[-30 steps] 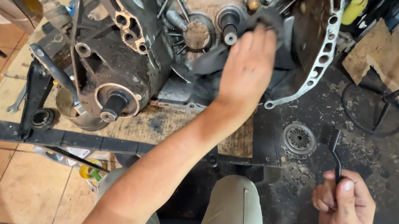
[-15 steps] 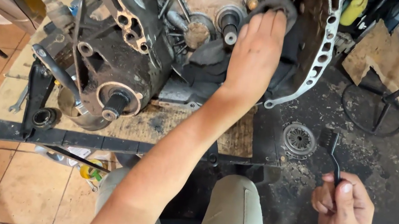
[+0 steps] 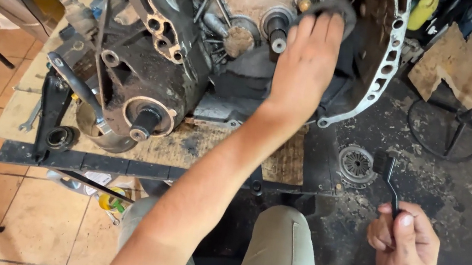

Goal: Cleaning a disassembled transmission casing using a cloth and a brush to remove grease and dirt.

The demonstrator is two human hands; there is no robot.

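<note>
Gearbox housing (image 3: 197, 56) sits open-side-up on a wooden board (image 3: 183, 143) over a dark metal bench, greasy all over. Left hand (image 3: 309, 58) is laid flat inside the bell end, fingers stretched toward 12 o'clock and pressing on a dark round part (image 3: 340, 6) at the top rim, just at 2 o'clock of the stub shaft (image 3: 277, 34). It's a palm-down press more than a closed grip; can't tell if the fingertips hook the far edge.

Right hand (image 3: 402, 253) is well off the bench at 4 o'clock, fist wrapped around the handle of a small black brush (image 3: 387, 174), bristle head pointing to 12 o'clock, hanging over the dirty floor. A round clutch disc (image 3: 358, 166) lies on the floor just left of the bristles, not touching.

My read: mid-clean or fitting check in the bell housing, with the left hand feeling or seating that round part and the brush parked. If the brush goes in, the left hand has to clear or shift first, since it covers the spot. Second shaft (image 3: 145, 120) at 7 o'clock of the housing is untouched.
</note>
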